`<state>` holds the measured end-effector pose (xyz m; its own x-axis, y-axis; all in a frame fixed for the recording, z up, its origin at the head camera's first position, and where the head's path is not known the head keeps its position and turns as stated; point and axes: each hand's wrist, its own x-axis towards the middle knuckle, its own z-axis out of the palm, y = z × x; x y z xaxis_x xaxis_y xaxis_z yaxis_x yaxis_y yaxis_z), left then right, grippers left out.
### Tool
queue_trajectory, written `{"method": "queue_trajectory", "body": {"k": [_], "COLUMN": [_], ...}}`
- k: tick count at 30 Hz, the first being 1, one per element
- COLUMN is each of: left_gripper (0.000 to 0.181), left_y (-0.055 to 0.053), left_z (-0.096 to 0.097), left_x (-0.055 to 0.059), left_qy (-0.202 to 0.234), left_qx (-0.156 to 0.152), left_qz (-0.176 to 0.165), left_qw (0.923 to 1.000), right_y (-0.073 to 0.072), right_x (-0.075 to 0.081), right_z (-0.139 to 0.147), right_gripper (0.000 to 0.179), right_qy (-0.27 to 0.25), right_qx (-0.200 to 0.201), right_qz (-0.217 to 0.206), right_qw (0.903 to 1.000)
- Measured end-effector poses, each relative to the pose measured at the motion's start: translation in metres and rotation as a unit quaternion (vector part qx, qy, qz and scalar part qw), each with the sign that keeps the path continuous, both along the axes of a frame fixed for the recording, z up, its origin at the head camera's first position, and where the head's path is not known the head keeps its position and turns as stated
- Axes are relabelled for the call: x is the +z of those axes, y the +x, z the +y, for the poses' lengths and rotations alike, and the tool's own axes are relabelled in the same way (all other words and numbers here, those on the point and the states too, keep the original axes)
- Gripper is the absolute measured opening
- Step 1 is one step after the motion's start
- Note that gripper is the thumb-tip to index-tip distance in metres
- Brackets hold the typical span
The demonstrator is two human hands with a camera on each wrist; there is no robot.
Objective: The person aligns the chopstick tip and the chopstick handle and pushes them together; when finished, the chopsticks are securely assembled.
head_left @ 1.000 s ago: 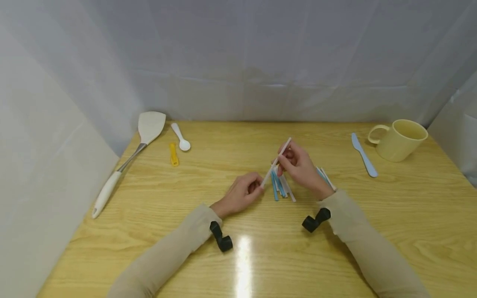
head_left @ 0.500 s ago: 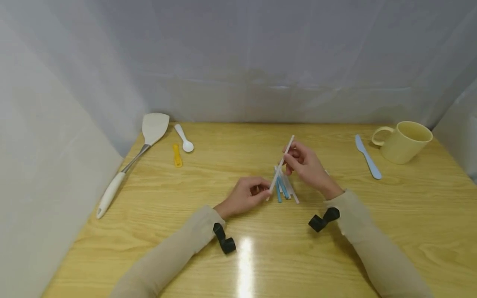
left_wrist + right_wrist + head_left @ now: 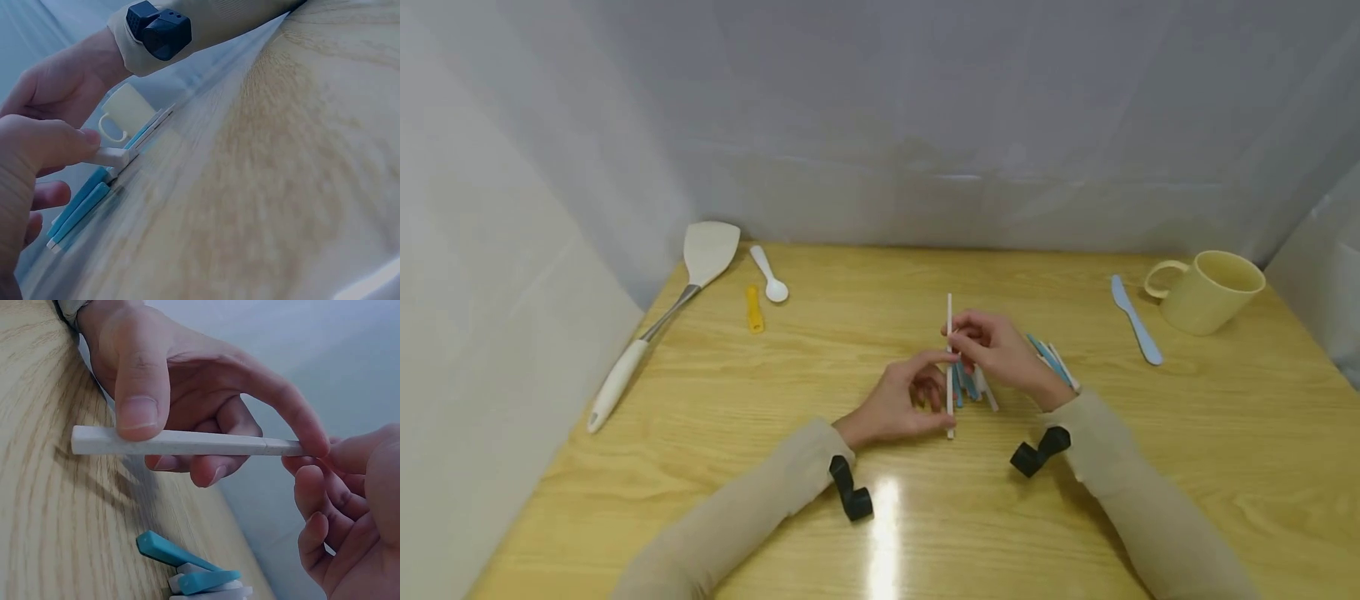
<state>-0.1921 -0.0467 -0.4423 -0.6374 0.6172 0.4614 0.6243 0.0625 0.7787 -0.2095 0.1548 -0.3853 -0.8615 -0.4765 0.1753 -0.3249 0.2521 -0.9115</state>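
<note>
My left hand (image 3: 898, 396) and right hand (image 3: 1000, 354) both hold one thin white square-sided stick (image 3: 206, 442). It points straight away from me in the head view, above the table. My left thumb presses near its close end, while the left index finger touches it further along, with other fingers behind. My right thumb and fingers pinch it towards the far part, beside the left index fingertip. A fine seam crosses the stick there in the right wrist view. Under the hands lies a pile of white and blue sticks (image 3: 964, 387), partly hidden.
More blue and white sticks (image 3: 1056, 362) lie beside my right wrist. Further right are a light blue knife (image 3: 1135, 319) and a yellow mug (image 3: 1206, 292). On the left lie a spatula (image 3: 658, 321), a small white spoon (image 3: 767, 273) and a yellow piece (image 3: 754, 309).
The stick has turned from slanting to pointing straight away from me. My left thumb and index finger have spread along it, and my right hand has come nearer the left.
</note>
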Motion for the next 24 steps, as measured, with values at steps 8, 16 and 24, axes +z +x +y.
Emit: {"method": "queue_trajectory", "body": {"k": [8, 16, 24], "left_gripper": [0.072, 0.071, 0.072], "left_y": [-0.001, -0.001, -0.003], "left_z": [0.001, 0.001, -0.006], "left_x": [0.001, 0.001, 0.003], "left_qy": [-0.004, -0.002, -0.027], "left_qx": [0.0, -0.012, 0.005], "left_qz": [-0.006, -0.016, -0.03], "left_qw": [1.0, 0.9998, 0.9992], "right_y": [0.001, 0.001, -0.002], "right_x": [0.002, 0.004, 0.002], "right_z": [0.0, 0.006, 0.041], "right_gripper": [0.021, 0.022, 0.027], "right_qy": [0.015, 0.059, 0.128], "right_qx": [-0.006, -0.005, -0.059], "right_qz": [0.007, -0.003, -0.005], "right_qw": [0.9998, 0.9983, 0.99]}}
